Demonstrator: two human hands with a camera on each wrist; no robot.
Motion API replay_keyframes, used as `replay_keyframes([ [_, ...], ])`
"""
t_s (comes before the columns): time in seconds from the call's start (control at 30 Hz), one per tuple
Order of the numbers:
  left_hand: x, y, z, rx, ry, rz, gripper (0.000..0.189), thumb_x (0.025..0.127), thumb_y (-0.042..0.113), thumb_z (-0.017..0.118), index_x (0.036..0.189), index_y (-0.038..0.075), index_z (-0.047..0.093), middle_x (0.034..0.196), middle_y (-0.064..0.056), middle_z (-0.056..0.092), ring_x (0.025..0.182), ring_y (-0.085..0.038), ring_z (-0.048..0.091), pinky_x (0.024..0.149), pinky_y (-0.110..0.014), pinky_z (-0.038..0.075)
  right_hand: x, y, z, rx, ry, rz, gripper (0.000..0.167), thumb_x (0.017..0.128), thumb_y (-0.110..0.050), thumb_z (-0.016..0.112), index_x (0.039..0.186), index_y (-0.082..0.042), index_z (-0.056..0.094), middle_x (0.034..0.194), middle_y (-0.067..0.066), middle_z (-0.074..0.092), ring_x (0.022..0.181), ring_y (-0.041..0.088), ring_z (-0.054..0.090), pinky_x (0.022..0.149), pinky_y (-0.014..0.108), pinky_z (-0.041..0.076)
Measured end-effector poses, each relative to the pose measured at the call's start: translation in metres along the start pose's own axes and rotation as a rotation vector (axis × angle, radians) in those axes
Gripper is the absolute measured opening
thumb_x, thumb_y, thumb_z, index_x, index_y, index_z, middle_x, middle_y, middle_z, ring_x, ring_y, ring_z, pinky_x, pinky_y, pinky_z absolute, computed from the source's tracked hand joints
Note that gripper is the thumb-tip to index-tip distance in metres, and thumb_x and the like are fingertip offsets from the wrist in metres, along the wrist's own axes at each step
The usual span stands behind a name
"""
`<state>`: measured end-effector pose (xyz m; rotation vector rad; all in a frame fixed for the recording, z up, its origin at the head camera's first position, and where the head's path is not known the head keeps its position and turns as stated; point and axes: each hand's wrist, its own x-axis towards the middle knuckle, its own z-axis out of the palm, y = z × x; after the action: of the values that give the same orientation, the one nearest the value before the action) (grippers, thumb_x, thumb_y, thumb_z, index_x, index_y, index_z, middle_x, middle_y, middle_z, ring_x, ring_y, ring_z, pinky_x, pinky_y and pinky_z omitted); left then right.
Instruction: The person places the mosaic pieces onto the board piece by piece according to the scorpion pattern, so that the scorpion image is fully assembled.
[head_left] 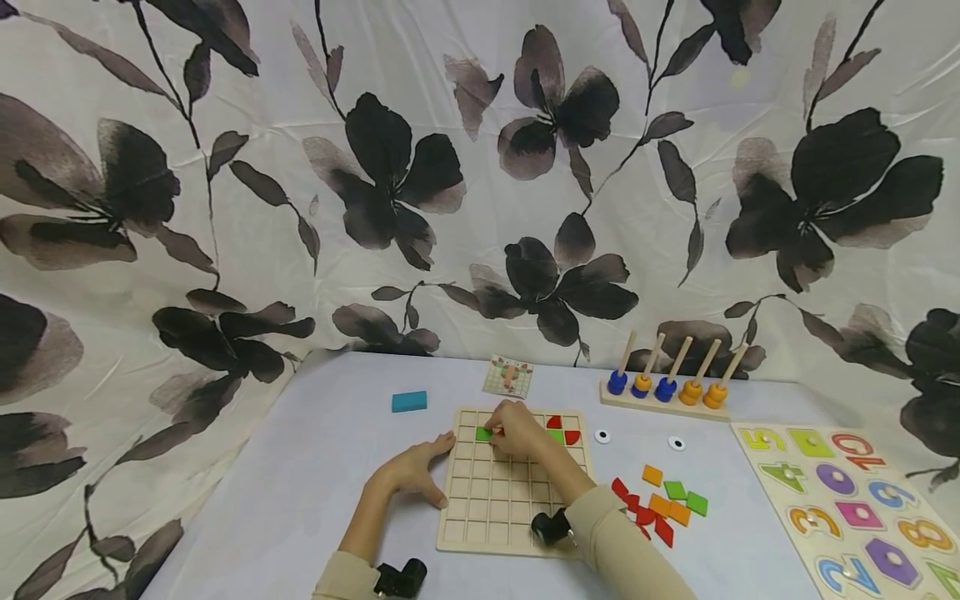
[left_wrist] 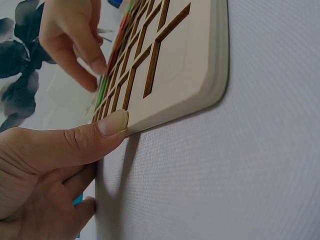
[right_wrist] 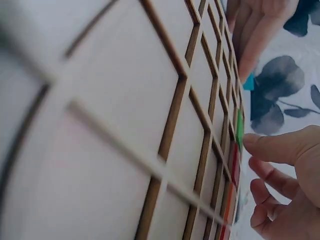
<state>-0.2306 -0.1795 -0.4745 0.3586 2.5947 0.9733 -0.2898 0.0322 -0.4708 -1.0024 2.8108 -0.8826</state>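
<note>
A wooden grid board [head_left: 487, 508] lies on the table with coloured tiles in its upper rows. My left hand [head_left: 412, 471] touches its left edge, thumb and fingers spread; in the left wrist view the thumb [left_wrist: 102, 131] rests against the rim. My right hand [head_left: 516, 429] is over the upper left cells, beside a green square tile [head_left: 483, 434]. In the right wrist view its thumb tip [right_wrist: 255, 144] is at that green tile [right_wrist: 240, 127], and no loose piece shows between the fingers. Farther right, red rounded tiles [head_left: 572, 437] flank another green tile [head_left: 556, 435]. My hand hides the middle cells.
Loose red [head_left: 663, 530], orange [head_left: 652, 475] and green tiles [head_left: 697, 503] lie right of the board, below two white-and-black discs [head_left: 677, 443]. A pattern card [head_left: 509, 377], blue block [head_left: 409, 402] and peg stacker [head_left: 660, 398] stand behind. A number puzzle [head_left: 817, 454] lies far right.
</note>
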Motion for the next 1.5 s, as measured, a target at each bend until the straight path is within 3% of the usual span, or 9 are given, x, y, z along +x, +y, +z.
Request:
replay_keyframes([
  [0.27, 0.000, 0.001, 0.000, -0.023, 0.016, 0.015, 0.103, 0.051, 0.003, 0.087, 0.142, 0.000, 0.039, 0.150, -0.017, 0.030, 0.139, -0.036, 0.025, 0.111, -0.054, 0.022, -0.032, 0.016, -0.023, 0.120, 0.074, 0.024, 0.022, 0.081, 0.004, 0.063, 0.102, 0.010, 0.068, 0.098, 0.019, 0.064, 0.091, 0.034, 0.058, 0.078, 0.045, 0.049],
  [0.5, 0.000, 0.000, 0.001, -0.022, 0.013, 0.013, 0.103, 0.051, 0.002, 0.086, 0.142, 0.000, 0.039, 0.151, -0.016, 0.030, 0.139, -0.036, 0.025, 0.111, -0.053, 0.023, -0.070, 0.040, -0.047, 0.095, 0.125, 0.101, 0.021, 0.082, 0.001, 0.063, 0.102, 0.007, 0.069, 0.095, 0.017, 0.066, 0.086, 0.031, 0.061, 0.074, 0.043, 0.052],
  [0.73, 0.001, -0.001, 0.002, -0.028, 0.016, 0.016, 0.102, 0.051, 0.000, 0.086, 0.142, -0.001, 0.039, 0.151, -0.015, 0.030, 0.139, -0.035, 0.025, 0.111, -0.052, 0.023, -0.111, 0.060, -0.070, 0.045, 0.167, 0.214, 0.022, 0.081, 0.002, 0.062, 0.102, 0.005, 0.069, 0.095, 0.016, 0.066, 0.087, 0.030, 0.059, 0.075, 0.042, 0.052],
  [0.97, 0.001, -0.002, 0.002, -0.040, 0.011, 0.032, 0.102, 0.051, -0.001, 0.086, 0.141, -0.003, 0.038, 0.151, -0.017, 0.029, 0.139, -0.037, 0.024, 0.111, -0.052, 0.022, -0.149, 0.076, -0.090, 0.046, 0.153, 0.375, 0.025, 0.084, 0.000, 0.062, 0.109, 0.003, 0.067, 0.104, 0.018, 0.064, 0.091, 0.030, 0.057, 0.078, 0.043, 0.052],
  [1.23, 0.000, -0.001, 0.001, -0.030, 0.012, 0.030, 0.103, 0.050, 0.000, 0.086, 0.141, -0.003, 0.038, 0.151, -0.017, 0.030, 0.139, -0.036, 0.025, 0.111, -0.051, 0.022, -0.187, 0.092, -0.101, 0.041, 0.166, 0.454, 0.027, 0.085, -0.003, 0.061, 0.110, 0.004, 0.065, 0.100, 0.019, 0.065, 0.090, 0.031, 0.057, 0.079, 0.046, 0.052],
  [1.5, 0.000, -0.002, 0.001, -0.022, 0.010, 0.034, 0.102, 0.051, 0.000, 0.086, 0.141, -0.003, 0.038, 0.151, -0.017, 0.029, 0.139, -0.037, 0.025, 0.111, -0.052, 0.023, -0.219, 0.113, -0.105, 0.025, 0.200, 0.527, 0.031, 0.083, -0.005, 0.063, 0.112, 0.006, 0.063, 0.096, 0.015, 0.066, 0.085, 0.025, 0.057, 0.073, 0.037, 0.048],
])
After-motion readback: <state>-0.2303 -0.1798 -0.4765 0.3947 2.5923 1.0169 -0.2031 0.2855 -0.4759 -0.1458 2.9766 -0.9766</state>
